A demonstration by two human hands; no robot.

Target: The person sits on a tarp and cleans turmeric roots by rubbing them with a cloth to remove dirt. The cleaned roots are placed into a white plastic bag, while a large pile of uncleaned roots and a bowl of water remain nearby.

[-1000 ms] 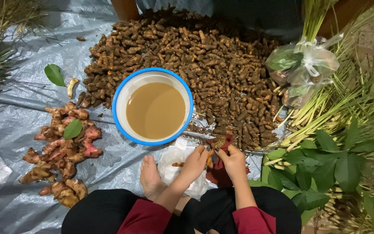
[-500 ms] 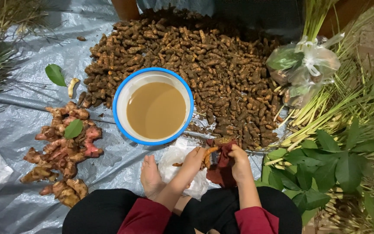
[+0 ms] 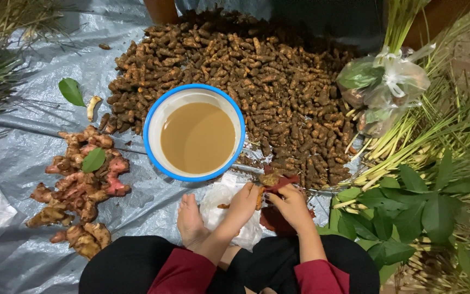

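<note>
On grey tarp (image 3: 23, 163), left hand (image 3: 243, 202) and right hand (image 3: 289, 204) both grip a turmeric root (image 3: 269, 179).

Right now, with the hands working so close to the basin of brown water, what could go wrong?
1. The basin is filled with brown water and sits just beyond both hands; a bump from the left hand could slop it onto the tarp.
2. The small root in the left hand's grip could slip and drop onto the white plastic bag.
3. The bare foot rests near the basin; shifting it might nudge the rim.
</note>
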